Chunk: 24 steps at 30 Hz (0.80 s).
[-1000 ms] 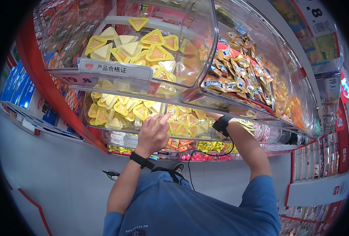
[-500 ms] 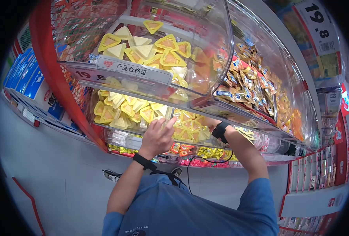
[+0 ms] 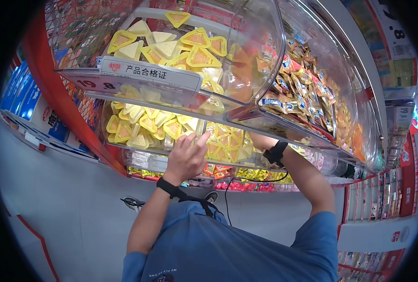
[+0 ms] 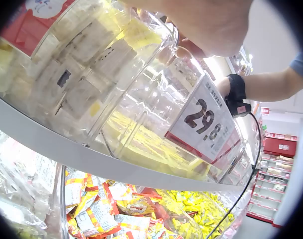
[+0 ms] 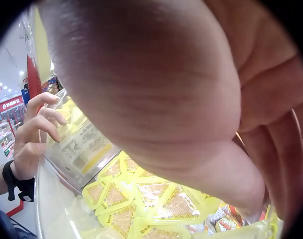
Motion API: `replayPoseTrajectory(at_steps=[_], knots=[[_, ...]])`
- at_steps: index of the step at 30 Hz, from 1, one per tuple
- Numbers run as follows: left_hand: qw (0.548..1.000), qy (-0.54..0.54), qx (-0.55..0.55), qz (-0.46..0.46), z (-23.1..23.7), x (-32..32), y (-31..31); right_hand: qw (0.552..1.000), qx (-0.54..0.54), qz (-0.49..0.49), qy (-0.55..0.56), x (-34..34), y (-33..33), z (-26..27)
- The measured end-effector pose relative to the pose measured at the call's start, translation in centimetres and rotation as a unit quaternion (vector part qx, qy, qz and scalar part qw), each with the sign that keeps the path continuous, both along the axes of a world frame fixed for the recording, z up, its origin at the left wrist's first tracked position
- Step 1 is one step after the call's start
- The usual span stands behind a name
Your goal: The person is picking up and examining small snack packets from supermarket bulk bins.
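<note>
In the head view, the left hand (image 3: 187, 157) rests at the front edge of a lower clear bin (image 3: 164, 151) of triangular snack packs (image 3: 147, 123). The right wrist view shows its fingers loosely bent over the bin's rim. The right hand (image 3: 263, 142) reaches into the neighbouring compartment, partly hidden beneath the upper shelf. In the right wrist view, its thumb (image 5: 191, 149) and fingers (image 5: 286, 149) point down beside yellow-edged triangular packs (image 5: 166, 199). Its fingertips are at the frame's lower right, and I cannot tell whether they hold a pack.
An upper clear bin (image 3: 227, 109) overhangs both hands, with more triangular packs and a white label (image 3: 150, 75). Brown-wrapped snacks (image 3: 296, 89) fill the bin to its right. A price card (image 4: 206, 119) fronts the lower bin. A black cable (image 3: 226, 197) hangs from the right wristband.
The right hand has shifted slightly right within the lower bin. The left hand stays at the bin's edge. The head view has swung a little back and forth.
</note>
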<state>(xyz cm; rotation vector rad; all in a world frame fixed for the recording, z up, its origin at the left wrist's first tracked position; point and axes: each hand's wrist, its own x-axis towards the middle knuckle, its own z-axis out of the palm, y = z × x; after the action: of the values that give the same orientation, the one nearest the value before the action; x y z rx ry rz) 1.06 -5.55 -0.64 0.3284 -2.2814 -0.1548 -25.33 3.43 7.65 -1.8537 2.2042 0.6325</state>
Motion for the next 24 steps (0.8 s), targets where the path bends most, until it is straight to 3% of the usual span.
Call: replayPoseTrajectory(at_steps=[1,2,5,6,9,10,13,15,17,20,24], knots=[[1.000,0.000,-0.002,0.001,0.0,0.0,0.0,0.999,0.010,0.046,0.017,0.5,0.3,0.7],[1.000,0.013,0.005,-0.004,0.1,0.0,0.0,0.999,-0.006,0.030,-0.017,0.0,1.1,-0.3],[1.000,0.017,0.015,-0.008,0.2,0.0,0.0,0.995,0.096,-0.038,0.011,1.8,2.0,1.0],[1.000,0.014,0.013,-0.008,0.2,0.1,0.0,0.983,0.180,-0.037,-0.027,1.9,1.7,1.0],[1.000,0.014,0.011,-0.006,0.0,0.0,0.0,0.994,-0.005,-0.047,-0.096,1.8,4.4,0.1],[1.000,0.016,0.011,-0.006,0.0,0.0,-0.1,0.989,0.052,-0.103,-0.094,1.9,3.5,-0.3],[1.000,0.020,0.017,-0.013,0.0,0.0,0.0,0.995,-0.094,-0.013,-0.034,1.3,4.6,-4.3],[1.000,0.019,0.018,-0.016,0.0,0.1,-0.2,0.997,-0.076,-0.029,0.001,0.1,4.4,-6.6],[0.999,0.017,0.019,-0.022,-0.1,0.1,-0.2,0.996,-0.059,-0.059,0.019,1.3,3.4,-5.7],[0.999,0.026,0.016,-0.017,0.1,0.2,-0.1,0.997,-0.041,-0.028,0.064,0.5,3.2,-7.1],[0.999,0.033,0.028,-0.022,0.0,0.2,-0.1,0.999,0.004,-0.010,0.039,0.3,2.9,-5.8]])
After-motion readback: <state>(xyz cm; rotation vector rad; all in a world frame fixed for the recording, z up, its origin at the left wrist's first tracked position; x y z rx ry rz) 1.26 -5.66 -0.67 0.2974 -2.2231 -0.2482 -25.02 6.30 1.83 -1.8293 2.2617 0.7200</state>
